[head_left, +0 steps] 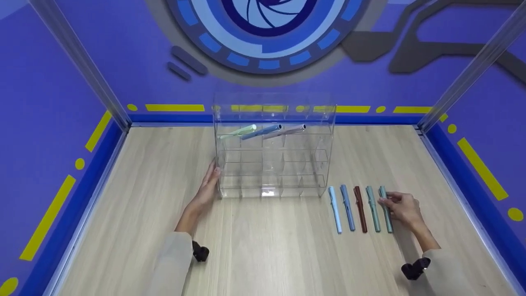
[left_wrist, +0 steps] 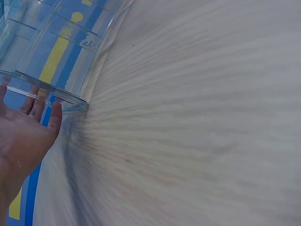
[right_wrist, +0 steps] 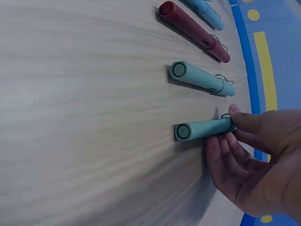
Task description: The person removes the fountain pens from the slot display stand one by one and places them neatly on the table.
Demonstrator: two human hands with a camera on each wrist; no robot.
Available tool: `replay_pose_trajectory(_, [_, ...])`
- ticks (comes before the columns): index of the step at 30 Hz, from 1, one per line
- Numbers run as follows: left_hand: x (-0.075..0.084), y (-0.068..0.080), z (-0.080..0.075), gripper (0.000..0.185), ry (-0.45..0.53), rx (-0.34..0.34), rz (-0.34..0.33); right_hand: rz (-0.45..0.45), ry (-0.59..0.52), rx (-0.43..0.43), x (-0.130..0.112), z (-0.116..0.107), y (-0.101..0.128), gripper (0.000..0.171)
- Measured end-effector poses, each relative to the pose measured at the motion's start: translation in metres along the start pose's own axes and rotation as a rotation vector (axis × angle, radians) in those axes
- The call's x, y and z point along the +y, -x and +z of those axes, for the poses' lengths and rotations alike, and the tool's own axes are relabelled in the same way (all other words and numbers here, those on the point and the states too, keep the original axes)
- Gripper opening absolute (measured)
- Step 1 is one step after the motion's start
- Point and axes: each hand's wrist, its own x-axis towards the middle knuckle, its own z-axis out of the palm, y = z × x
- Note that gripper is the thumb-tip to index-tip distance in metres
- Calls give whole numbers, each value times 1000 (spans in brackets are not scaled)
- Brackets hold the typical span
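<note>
A clear acrylic pen rack with several rows of compartments stands on the table. My left hand touches the rack's left side; in the left wrist view its fingers lie fairly straight at the clear panel. At the right end of a row of pens, my right hand pinches a green pen between thumb and fingers near its clip. In the right wrist view this green pen lies lengthwise with its round end toward the camera, close over the wood.
Left of the held pen lie another green pen, a dark red pen, a blue pen and a light blue pen. The rack's upper part carries a light green pen, a blue pen and a pale purple pen. Blue walls enclose the table.
</note>
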Motion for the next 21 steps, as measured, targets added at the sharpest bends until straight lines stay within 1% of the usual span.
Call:
replay_pose_trajectory(6, [0,-1,1,70,1,-23,-11,-8,45,39,-2,3,0,51])
replay_pose_trajectory(9, [0,-1,1,69,-2,-17,0,-15,59,49,-2,5,1,51])
replay_pose_trajectory(13, [0,-1,0,69,-8,-5,-4,-35,72,69,-1,7,1,50])
replay_pose_trajectory(17, [0,-1,0,71,-27,12,-23,-61,81,86,0,7,0,50])
replay_pose_trajectory(21, [0,0,-1,74,-44,19,-51,-58,57,74,1,7,0,50])
